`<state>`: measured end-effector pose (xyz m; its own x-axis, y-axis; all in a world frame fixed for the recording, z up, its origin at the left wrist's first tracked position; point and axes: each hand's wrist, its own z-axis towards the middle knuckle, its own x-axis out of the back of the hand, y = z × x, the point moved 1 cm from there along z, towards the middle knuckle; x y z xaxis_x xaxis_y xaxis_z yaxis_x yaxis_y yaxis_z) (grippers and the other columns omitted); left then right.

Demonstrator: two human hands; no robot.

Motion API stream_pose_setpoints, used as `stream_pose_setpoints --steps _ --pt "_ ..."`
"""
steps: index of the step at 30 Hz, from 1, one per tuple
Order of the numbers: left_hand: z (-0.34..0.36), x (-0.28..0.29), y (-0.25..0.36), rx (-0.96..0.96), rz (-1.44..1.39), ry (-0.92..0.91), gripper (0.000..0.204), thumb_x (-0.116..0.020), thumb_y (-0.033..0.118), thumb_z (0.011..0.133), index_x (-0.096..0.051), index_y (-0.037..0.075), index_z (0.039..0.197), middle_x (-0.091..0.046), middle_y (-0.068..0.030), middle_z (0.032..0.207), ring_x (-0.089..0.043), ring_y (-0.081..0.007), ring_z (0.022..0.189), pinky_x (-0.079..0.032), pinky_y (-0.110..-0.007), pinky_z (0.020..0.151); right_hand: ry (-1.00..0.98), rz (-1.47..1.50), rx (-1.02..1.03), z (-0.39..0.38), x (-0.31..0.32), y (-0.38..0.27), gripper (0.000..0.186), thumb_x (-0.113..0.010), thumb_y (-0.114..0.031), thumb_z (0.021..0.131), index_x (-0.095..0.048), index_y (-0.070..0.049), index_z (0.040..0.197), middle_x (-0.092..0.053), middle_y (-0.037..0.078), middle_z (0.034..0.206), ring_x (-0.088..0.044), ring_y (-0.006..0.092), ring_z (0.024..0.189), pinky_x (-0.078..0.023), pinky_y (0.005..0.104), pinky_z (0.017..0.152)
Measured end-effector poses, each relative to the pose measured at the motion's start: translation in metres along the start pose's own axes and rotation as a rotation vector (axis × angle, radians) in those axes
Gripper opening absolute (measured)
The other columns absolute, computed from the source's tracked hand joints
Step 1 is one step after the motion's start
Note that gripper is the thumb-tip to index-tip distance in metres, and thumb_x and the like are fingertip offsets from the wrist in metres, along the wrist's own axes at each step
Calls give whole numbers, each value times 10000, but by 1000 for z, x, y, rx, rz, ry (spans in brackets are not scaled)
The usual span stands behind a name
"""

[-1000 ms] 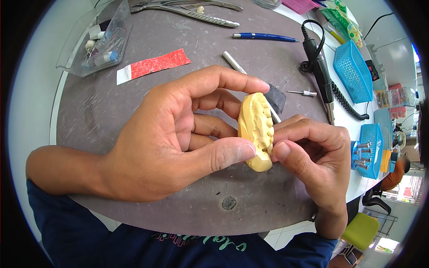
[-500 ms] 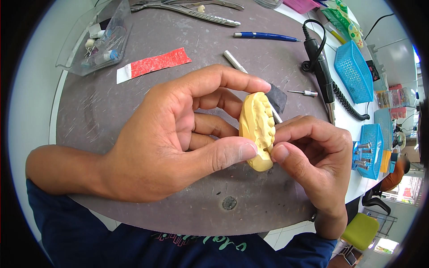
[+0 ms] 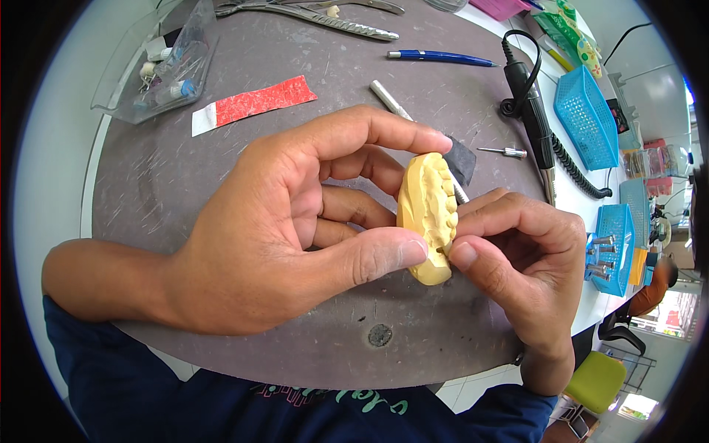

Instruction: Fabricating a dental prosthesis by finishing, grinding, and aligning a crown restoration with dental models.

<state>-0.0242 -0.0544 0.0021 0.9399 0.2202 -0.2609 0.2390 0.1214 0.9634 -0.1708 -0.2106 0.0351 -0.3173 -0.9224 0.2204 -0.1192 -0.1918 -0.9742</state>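
Note:
A yellow plaster dental model (image 3: 427, 214) with a row of teeth stands on edge between my hands, above the table. My left hand (image 3: 288, 221) is closed on it, with the thumb at its lower end and the index fingertip on its top. The other left fingers curl behind the model. My right hand (image 3: 521, 258) is pinched against the model's right side, beside a small dark gap in the tooth row. Whatever lies between the right thumb and index finger is hidden.
Behind the model lie a dark grey pad (image 3: 461, 160) and a metal rod (image 3: 390, 100). Farther off are a red strip (image 3: 266, 101), pliers (image 3: 317, 21), a blue pen (image 3: 443, 57) and a small screwdriver (image 3: 504, 152). A corded handpiece (image 3: 533, 122) and blue baskets (image 3: 587, 118) stand right; a clear tray (image 3: 159, 103) sits left.
The dental model has turned slightly, showing its tooth row a little more from above. My right hand has shifted a touch to the right; my left hand keeps its hold.

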Motion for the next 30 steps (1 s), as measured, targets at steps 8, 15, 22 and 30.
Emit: stream_pose_setpoints --steps 8,15,22,30 --pt "0 0 0 -10 -16 31 581 -605 -76 873 -365 2 1396 -353 -180 1481 -545 -263 1229 -504 -394 1024 -3 -126 119 2 -1 3 106 -720 -30 838 -680 58 881 -681 134 849 -623 142 760 -487 253 709" --pt "-1 -2 3 -5 -71 49 570 -602 -69 877 -374 16 1392 -371 -166 1469 -496 -223 1260 -487 -392 1034 43 6 -17 -1 -3 -2 141 -698 -65 864 -660 59 920 -665 105 859 -617 125 761 -483 233 713" --pt "-1 -1 2 23 -45 62 580 -614 -72 872 -369 9 1391 -372 -169 1466 -527 -234 1232 -499 -398 1028 20 24 -5 1 -3 -1 103 -711 -21 832 -654 47 884 -664 114 859 -603 130 763 -469 244 707" --pt "-1 -1 1 -6 -31 38 603 -646 -94 847 -373 -19 1379 -372 -180 1466 -594 -281 1173 -539 -392 988 11 42 -43 1 -3 -1 94 -739 0 809 -657 37 835 -659 113 827 -597 135 751 -460 245 692"
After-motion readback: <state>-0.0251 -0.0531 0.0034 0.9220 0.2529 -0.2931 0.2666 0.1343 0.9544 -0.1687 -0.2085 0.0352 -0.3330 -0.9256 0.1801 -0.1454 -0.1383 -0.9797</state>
